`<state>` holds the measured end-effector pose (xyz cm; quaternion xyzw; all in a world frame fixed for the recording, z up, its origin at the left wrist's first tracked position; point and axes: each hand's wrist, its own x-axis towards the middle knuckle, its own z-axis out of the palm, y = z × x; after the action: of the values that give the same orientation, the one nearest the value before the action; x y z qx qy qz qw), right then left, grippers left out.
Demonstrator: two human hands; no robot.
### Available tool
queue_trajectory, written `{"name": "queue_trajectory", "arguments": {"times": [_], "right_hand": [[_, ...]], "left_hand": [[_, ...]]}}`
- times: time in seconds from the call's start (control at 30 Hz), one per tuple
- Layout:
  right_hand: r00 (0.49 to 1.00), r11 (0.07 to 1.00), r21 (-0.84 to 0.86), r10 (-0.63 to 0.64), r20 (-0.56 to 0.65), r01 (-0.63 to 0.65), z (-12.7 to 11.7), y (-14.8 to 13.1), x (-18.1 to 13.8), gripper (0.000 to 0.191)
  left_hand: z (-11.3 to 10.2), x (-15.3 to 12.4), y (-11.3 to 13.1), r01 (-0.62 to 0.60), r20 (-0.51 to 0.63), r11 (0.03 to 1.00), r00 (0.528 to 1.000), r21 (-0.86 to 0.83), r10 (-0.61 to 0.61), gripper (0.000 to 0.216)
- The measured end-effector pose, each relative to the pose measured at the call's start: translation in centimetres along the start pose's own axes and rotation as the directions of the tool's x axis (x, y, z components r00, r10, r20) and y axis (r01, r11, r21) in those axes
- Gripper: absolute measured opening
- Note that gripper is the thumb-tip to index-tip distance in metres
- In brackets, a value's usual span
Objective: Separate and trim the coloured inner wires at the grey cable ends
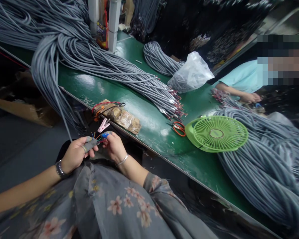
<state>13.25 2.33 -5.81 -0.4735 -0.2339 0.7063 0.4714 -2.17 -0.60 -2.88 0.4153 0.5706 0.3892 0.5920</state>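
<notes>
My left hand point(77, 151), with a grey covering on its fingers, is closed on the end of a grey cable point(66, 127) that runs up to the bundle on the table. Thin coloured wires point(98, 136) fan out of the cable end between my hands. My right hand point(113, 146), with blue on a fingertip, pinches some of these wires. Just above my hands, a pink clothes peg point(103, 125) is at the table edge, beside a worn wooden block point(126, 118) wrapped in tape.
A green table point(149, 132) carries a long bundle of grey cables point(119, 68) with stripped ends. Orange-handled scissors point(179, 128) lie by a green fan point(216, 132). More cables point(266, 156), a plastic bag point(191, 71) and another person's hands point(250, 97) are at the right.
</notes>
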Motion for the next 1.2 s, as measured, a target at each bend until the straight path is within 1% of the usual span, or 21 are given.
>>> {"name": "queue_trajectory", "arguments": {"times": [0.07,0.17,0.23,0.3,0.37,0.47,0.57,0.63,0.73,0.83,0.9,0.97,1.0,1.03,1.07,1.13,1.2], "right_hand": [[0.999,0.999,0.022,0.030,0.023,-0.030,-0.4,-0.5,0.1,0.030],[0.988,0.997,-0.041,0.069,0.138,-0.064,-0.8,-1.2,-0.1,0.036],[0.979,0.992,-0.121,0.053,0.196,-0.029,-0.7,-1.4,-0.2,0.044],[0.973,0.984,-0.175,0.007,0.229,0.034,-0.4,-1.5,-0.4,0.050],[0.969,0.979,-0.185,-0.036,0.243,0.083,-0.1,-1.5,-0.4,0.052],[0.973,0.979,-0.179,-0.056,0.224,0.098,0.2,-1.4,-0.3,0.051],[0.980,0.985,-0.162,-0.019,0.197,0.051,0.0,-1.0,-0.1,0.048],[0.982,0.991,-0.131,0.037,0.187,-0.012,-0.3,-0.7,0.1,0.046],[0.964,0.987,-0.069,0.158,0.213,-0.147,-0.8,-0.6,0.6,0.041],[0.921,0.969,-0.031,0.243,0.304,-0.245,-1.2,-0.6,0.9,0.034],[0.892,0.964,-0.044,0.260,0.369,-0.262,-1.2,-0.6,1.0,0.031],[0.878,0.966,-0.067,0.256,0.403,-0.251,-1.1,-0.4,1.0,0.029],[0.882,0.968,-0.074,0.248,0.400,-0.239,-0.9,-0.3,1.0,0.028],[0.895,0.972,-0.073,0.235,0.380,-0.224,-0.8,-0.2,1.1,0.027],[0.913,0.976,-0.064,0.219,0.344,-0.210,-0.7,-0.2,1.1,0.026],[0.954,0.982,-0.019,0.187,0.233,-0.187,-0.7,-0.3,1.4,0.024],[0.979,0.986,0.039,0.159,0.124,-0.165,-1.0,-0.6,1.5,0.024]], "left_hand": [[-0.2,0.0,0.1,-0.017,0.016,0.998,1.000,0.057,0.016,0.030],[-0.5,0.0,0.5,-0.061,0.046,0.989,0.997,0.138,0.055,0.031],[-0.5,0.1,0.8,-0.086,0.067,0.980,0.995,0.178,0.075,0.029],[-0.5,0.1,0.9,-0.092,0.090,0.974,0.993,0.208,0.075,0.027],[-0.5,0.2,0.9,-0.091,0.115,0.970,0.991,0.225,0.066,0.026],[-0.5,0.2,0.9,-0.085,0.146,0.971,0.988,0.225,0.052,0.025],[-0.6,0.2,0.9,-0.071,0.155,0.976,0.987,0.206,0.039,0.025],[-0.6,0.1,0.9,-0.053,0.155,0.984,0.988,0.172,0.026,0.029],[-0.5,0.1,1.0,0.007,0.154,0.997,0.988,0.080,-0.020,0.036],[-0.5,0.2,1.0,0.121,0.212,0.993,0.970,0.004,-0.119,0.042],[-0.6,0.3,1.0,0.226,0.294,0.974,0.932,-0.007,-0.214,0.042],[-0.8,0.4,1.0,0.315,0.373,0.949,0.881,0.000,-0.293,0.042],[-0.8,0.5,1.1,0.341,0.394,0.940,0.864,0.000,-0.313,0.042],[-0.8,0.5,1.1,0.350,0.398,0.937,0.860,-0.003,-0.320,0.043],[-0.8,0.5,1.1,0.342,0.386,0.940,0.867,-0.004,-0.314,0.043],[-0.8,0.3,1.0,0.285,0.325,0.958,0.905,0.015,-0.274,0.044],[-0.7,0.1,1.0,0.208,0.260,0.977,0.941,0.052,-0.214,0.043]]}}
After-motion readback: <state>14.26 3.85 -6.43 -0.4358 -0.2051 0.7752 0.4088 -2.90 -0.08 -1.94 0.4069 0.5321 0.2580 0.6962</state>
